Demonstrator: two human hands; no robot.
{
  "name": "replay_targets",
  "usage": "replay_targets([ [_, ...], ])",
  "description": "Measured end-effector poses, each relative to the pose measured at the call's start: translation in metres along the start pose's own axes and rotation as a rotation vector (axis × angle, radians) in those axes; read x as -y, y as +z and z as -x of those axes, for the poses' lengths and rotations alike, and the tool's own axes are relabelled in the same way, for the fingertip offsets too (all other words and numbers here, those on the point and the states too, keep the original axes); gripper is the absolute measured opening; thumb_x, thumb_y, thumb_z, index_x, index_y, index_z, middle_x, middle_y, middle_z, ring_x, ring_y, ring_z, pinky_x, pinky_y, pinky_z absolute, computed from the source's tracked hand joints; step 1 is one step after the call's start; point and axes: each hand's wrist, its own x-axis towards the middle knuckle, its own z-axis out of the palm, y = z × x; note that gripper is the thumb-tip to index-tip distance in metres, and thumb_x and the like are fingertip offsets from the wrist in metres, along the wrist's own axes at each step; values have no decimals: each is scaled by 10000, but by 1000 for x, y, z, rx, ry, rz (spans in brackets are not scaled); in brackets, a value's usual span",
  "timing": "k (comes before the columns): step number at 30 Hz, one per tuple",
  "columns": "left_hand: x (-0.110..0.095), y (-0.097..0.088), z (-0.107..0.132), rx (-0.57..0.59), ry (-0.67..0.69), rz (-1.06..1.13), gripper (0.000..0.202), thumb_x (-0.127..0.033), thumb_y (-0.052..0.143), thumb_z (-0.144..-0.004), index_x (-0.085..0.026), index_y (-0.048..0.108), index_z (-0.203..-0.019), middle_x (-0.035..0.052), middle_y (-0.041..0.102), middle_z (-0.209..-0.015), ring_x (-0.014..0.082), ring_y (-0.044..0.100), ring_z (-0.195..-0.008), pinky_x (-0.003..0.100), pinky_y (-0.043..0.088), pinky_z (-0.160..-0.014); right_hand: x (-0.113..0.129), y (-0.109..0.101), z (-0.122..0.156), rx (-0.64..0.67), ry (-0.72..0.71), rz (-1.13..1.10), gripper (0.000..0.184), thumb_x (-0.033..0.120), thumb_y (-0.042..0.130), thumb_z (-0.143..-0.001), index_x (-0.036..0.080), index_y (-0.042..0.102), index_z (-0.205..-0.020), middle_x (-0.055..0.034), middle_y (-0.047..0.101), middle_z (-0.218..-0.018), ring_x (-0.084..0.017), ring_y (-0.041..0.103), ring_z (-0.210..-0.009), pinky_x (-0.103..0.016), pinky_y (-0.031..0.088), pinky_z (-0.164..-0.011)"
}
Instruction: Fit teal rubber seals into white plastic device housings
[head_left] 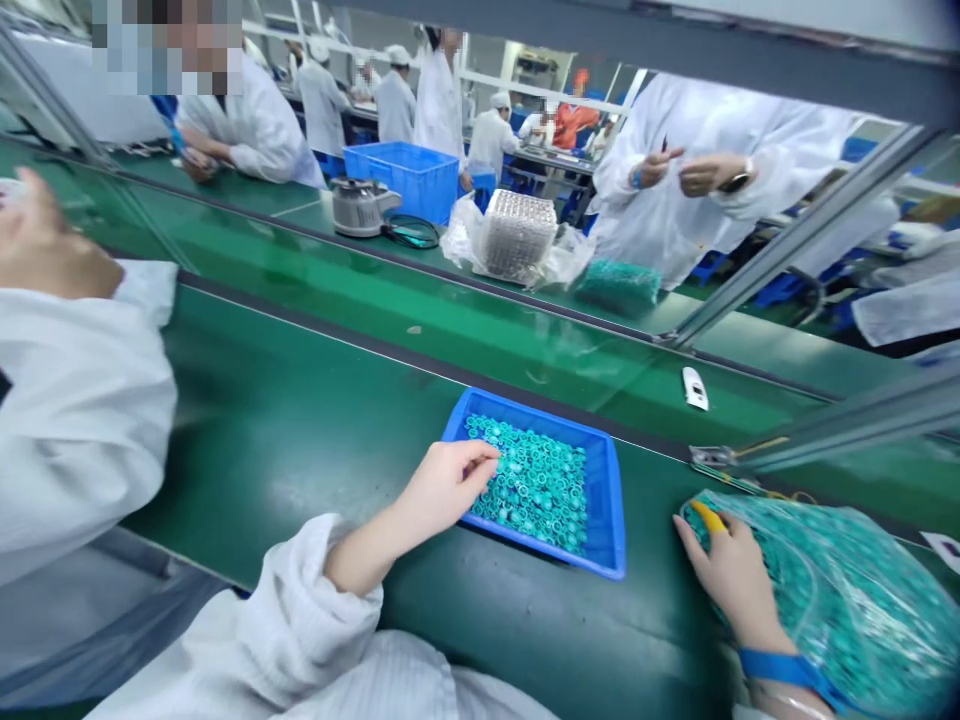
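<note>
On the green tabletop (300, 440), a clear bag of teal parts (847, 600) lies under the right hand (731, 570), its grip spread flat. Beside it, the left hand (450, 485) reaches, wrist bent, into a blue tray (611, 500), fingertips (484, 462) among teal rings (540, 490); whether that grip holds one cannot be told.

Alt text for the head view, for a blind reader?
Left hand reaches into a blue plastic tray of small teal rings on a green belt; right hand rests on a clear plastic bag of teal parts.
</note>
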Motion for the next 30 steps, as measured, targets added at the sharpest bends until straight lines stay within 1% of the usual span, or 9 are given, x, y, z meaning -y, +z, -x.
replay_targets([
  [3, 11, 3, -9, 30, 134, -322, 260, -222, 459, -880, -151, 692, -970, 99, 702, -940, 212, 647, -871, 359, 502, -838, -3, 0, 1, 15, -13, 46, 470, 521, 387, -826, 140, 654, -887, -174, 598, -965, -288, 613, -783, -401, 491, -714],
  [7, 15, 8, -9, 52, 162, -349, 273, -237, 464, -882, -152, 674, -1034, 106, 681, -1017, 220, 637, -928, 361, 504, -858, -14, -5, -3, -43, 5, 92, 482, 471, 340, -836, 113, 664, -824, -184, 614, -954, -292, 623, -773, -376, 490, -625],
  [12, 11, 7, -5, 3, 227, -200, 265, -262, 489, -877, -160, 653, -1059, 105, 641, -1117, 212, 577, -1068, 363, 442, -966, -29, -17, -15, -115, 20, 130, 423, 421, 350, -815, 157, 664, -714, -143, 623, -723, -270, 577, -553, -377, 445, -490],
  [15, 6, 9, -5, -3, 196, -12, 232, -272, 525, -851, -156, 666, -995, 116, 626, -1127, 219, 570, -1068, 366, 443, -940, -17, -32, -26, -147, -27, 118, 416, 435, 355, -813, 187, 642, -642, -106, 579, -571, -253, 525, -429, -366, 409, -412],
  [17, 1, 18, -5, 8, 117, 228, 230, -309, 556, -832, -154, 655, -971, 118, 622, -1109, 217, 577, -1041, 346, 457, -884, 13, -46, -33, -238, -99, 78, 455, 471, 332, -838, 181, 643, -679, -106, 596, -580, -258, 551, -431, -355, 403, -378],
  [20, -8, 43, -9, 46, -116, 779, 352, -394, 631, -783, -175, 585, -1055, 85, 619, -1081, 185, 604, -978, 298, 442, -829, 90, -71, -35, -382, -316, -136, 411, 502, 389, -869, 182, 646, -846, -88, 671, -712, -232, 639, -534, -301, 445, -381],
  [22, -15, 59, -15, 118, -338, 1157, 386, -450, 614, -790, -200, 549, -1077, 44, 627, -1012, 154, 631, -861, 273, 430, -763, 151, -85, -26, -291, -611, -363, 259, 430, 485, -875, 215, 628, -903, -40, 692, -785, -181, 676, -641, -252, 531, -539],
  [25, -28, 65, -19, 174, -665, 1583, 385, -486, 378, -892, -153, 570, -862, 19, 603, -745, 130, 602, -632, 251, 409, -633, 226, -94, -7, -95, -873, -628, 172, 299, 457, -923, 228, 614, -933, -8, 658, -741, -128, 646, -628, -203, 515, -546],
  [30, -43, 38, -12, -41, -691, 1848, 339, -313, 369, -897, -137, 549, -669, 37, 586, -615, 141, 596, -620, 241, 431, -677, 272, -82, 7, -35, -962, -661, 323, 371, 424, -927, 188, 562, -1154, -90, 664, -960, -224, 624, -869, -382, 529, -749],
])
